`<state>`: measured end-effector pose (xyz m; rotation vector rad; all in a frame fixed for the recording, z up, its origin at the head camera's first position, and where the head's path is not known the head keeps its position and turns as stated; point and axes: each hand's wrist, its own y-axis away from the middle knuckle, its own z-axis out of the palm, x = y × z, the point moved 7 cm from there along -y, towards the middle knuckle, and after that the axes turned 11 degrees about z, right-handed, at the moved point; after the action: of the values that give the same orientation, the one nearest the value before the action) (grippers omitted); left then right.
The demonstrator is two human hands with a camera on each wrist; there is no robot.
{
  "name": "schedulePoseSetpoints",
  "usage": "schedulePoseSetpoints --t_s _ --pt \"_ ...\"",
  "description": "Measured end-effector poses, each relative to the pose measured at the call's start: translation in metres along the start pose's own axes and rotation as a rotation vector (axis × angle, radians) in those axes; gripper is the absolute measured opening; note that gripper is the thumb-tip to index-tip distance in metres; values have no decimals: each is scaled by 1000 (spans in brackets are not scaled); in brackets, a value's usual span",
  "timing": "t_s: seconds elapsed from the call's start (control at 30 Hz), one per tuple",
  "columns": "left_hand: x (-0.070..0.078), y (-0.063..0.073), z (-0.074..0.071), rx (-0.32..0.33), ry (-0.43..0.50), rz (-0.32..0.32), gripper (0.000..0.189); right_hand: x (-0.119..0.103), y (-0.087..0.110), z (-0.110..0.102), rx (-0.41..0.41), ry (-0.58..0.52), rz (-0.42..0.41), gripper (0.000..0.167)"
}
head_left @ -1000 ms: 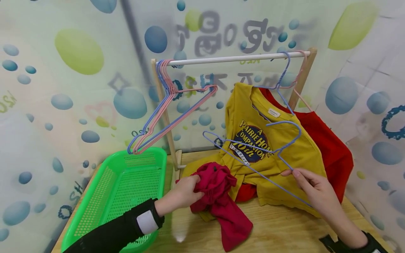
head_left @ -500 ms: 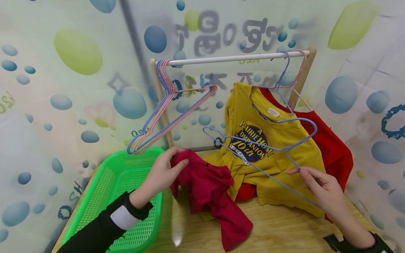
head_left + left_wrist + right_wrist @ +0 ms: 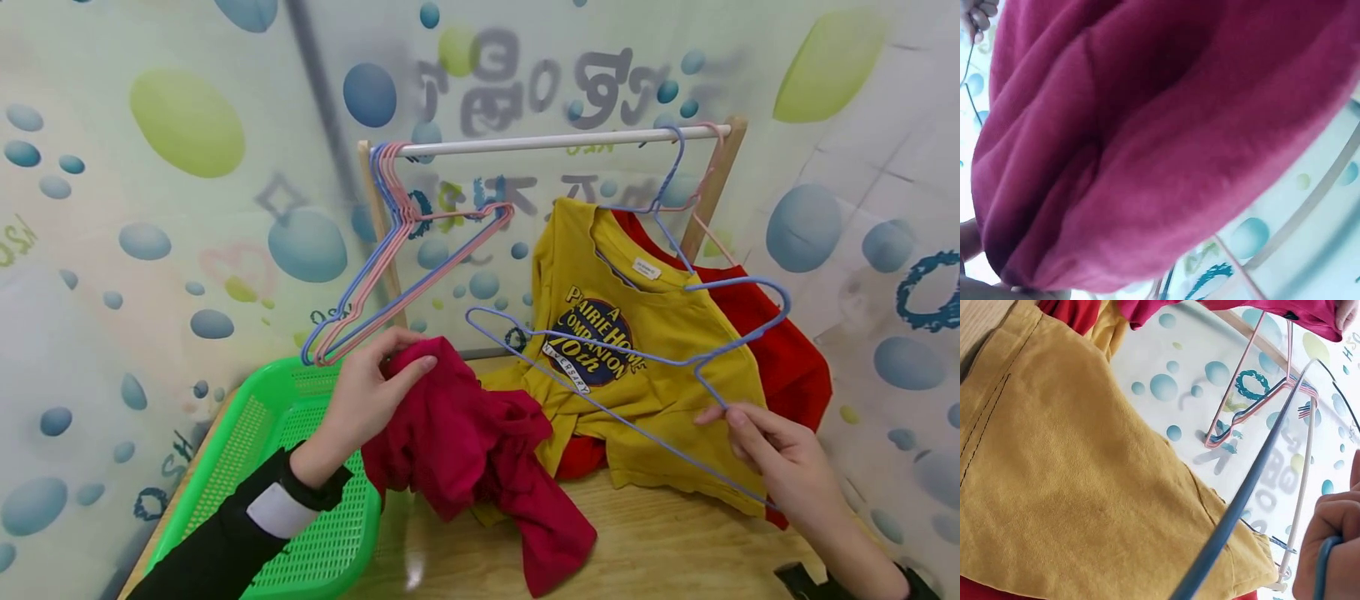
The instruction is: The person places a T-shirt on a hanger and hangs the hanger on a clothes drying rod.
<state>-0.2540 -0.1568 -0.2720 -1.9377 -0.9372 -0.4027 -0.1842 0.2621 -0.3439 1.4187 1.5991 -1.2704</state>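
Note:
In the head view, my left hand [image 3: 366, 396] pinches the upper edge of a crimson garment [image 3: 450, 429] between thumb and fingers. The cloth hangs in loose folds, with one part lying on the table. It fills most of the left wrist view, where crimson fabric [image 3: 1147, 156] hides most of the hand. My right hand [image 3: 783, 454] grips a blue wire hanger [image 3: 693, 362] near its shoulder, its hook pointing up and curving left. The hanger overlaps a yellow printed shirt [image 3: 667, 417]. In the right wrist view the hanger's bar [image 3: 1241, 487] crosses in front of that shirt.
Behind stands a garment rack with a white rail [image 3: 525, 144]. Several blue and pink hangers [image 3: 399, 242] hang at its left end. The yellow shirt and a red garment [image 3: 798, 358] hang at the right. A green basket [image 3: 371, 525] sits left on the wooden table [image 3: 660, 550].
My left hand has moved left and up, drawing the crimson garment out from a bunched heap. My right hand has shifted slightly right and down with the hanger, whose hook has swung right.

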Motion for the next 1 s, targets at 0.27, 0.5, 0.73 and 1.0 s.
schedulePoseSetpoints --t_s 0.27,0.5,0.73,1.0 --pt "-14 2 -2 0 -30 -45 20 -2 7 7 -67 21 -36 35" --pt "-14 3 -3 5 -36 -27 21 -4 12 14 -112 38 -75 35" --pt "-12 4 -1 -7 -1 -20 19 -4 12 17 -140 6 -84 37" --pt "-9 5 2 -15 46 2 17 -8 11 21 -173 -67 -135 39"
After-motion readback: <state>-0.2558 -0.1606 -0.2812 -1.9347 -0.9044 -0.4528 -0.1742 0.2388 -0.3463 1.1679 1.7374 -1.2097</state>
